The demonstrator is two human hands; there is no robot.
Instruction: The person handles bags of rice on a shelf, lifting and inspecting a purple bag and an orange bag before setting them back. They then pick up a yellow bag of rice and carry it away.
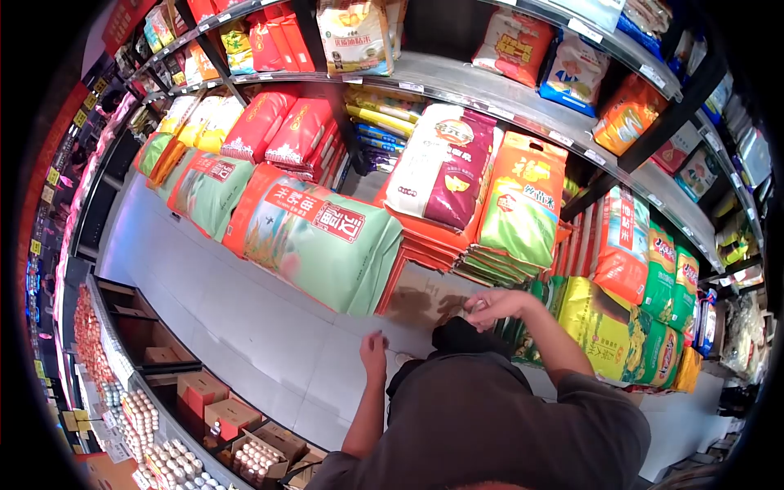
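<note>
Pale green, a rice bag (339, 245) lies left of the maroon-and-white bag (437, 163); down-left of that, the left hand (374, 352) is loosely curled and free; down-right, the right hand (496, 306) is bent, its grip unclear; farther right, a yellow bag (594, 331).

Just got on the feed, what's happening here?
The left hand is over the floor, with no item visible in it. The right hand is curled in front of the body; whether it holds anything is unclear. Ahead, the green sack, purple-and-white sack and yellow sack lie below the shelves.
</note>
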